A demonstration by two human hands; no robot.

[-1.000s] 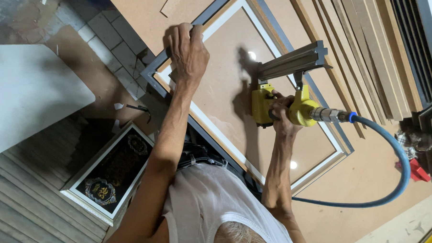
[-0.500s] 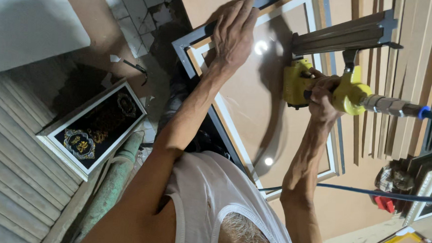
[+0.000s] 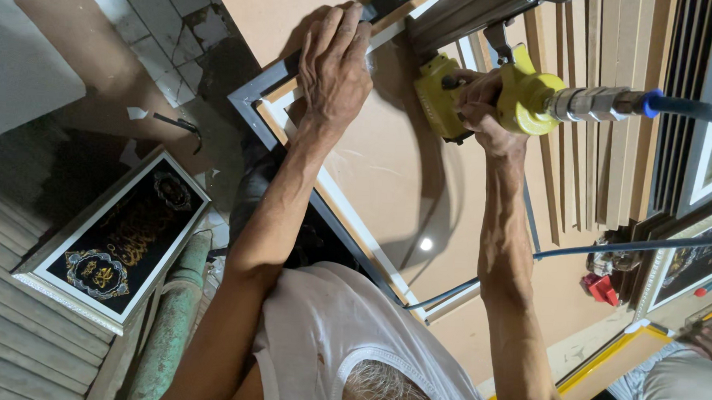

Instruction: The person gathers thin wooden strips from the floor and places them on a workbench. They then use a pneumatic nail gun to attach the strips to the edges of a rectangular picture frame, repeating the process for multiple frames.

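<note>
My left hand (image 3: 335, 65) lies flat, fingers spread, on the edge of a grey picture frame (image 3: 253, 102) whose brown backing board (image 3: 388, 177) faces up. My right hand (image 3: 481, 110) grips a yellow pneumatic nail gun (image 3: 486, 90), its long metal magazine (image 3: 473, 15) resting on the frame's top edge right beside my left fingertips. A blue air hose (image 3: 691, 105) runs from the gun's metal fitting off to the right.
A finished framed picture, black with gold ornament (image 3: 118, 243), leans at the lower left beside a green pipe (image 3: 170, 320). Wooden moulding strips (image 3: 586, 153) and more framed pictures (image 3: 701, 267) are stacked at the right. A second hose (image 3: 607, 248) crosses the board. Another person's knee (image 3: 681, 385) is at the lower right.
The view has shifted closer, so frame and hands sit higher in the picture. The nail gun has moved toward my left hand along the frame's top edge.
</note>
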